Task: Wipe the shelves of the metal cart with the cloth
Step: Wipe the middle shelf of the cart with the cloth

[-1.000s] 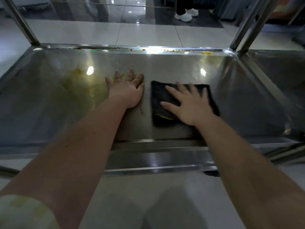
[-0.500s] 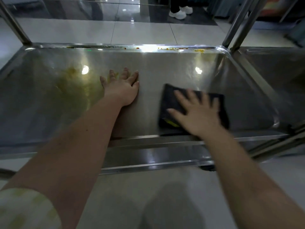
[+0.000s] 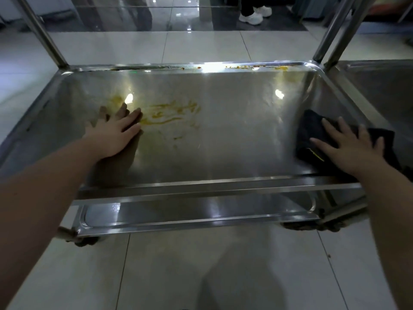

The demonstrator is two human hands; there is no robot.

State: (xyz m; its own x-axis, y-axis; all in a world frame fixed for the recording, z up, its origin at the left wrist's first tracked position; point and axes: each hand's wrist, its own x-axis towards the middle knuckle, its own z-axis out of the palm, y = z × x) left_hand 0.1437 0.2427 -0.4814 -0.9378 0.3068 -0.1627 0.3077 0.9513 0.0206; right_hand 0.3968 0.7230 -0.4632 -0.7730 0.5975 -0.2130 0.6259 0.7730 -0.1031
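Your left hand (image 3: pixel 116 134) lies flat on the metal cart shelf (image 3: pixel 234 148), arm stretched forward, fingers straight and close together, fingertips just beside the yellow smear (image 3: pixel 169 114); your right hand (image 3: pixel 350 149) presses palm-down on the dark cloth (image 3: pixel 309 128), fingers straight and spread, curled round nothing; the cloth sits at the shelf's right end, near the front rim, well apart from the smear.
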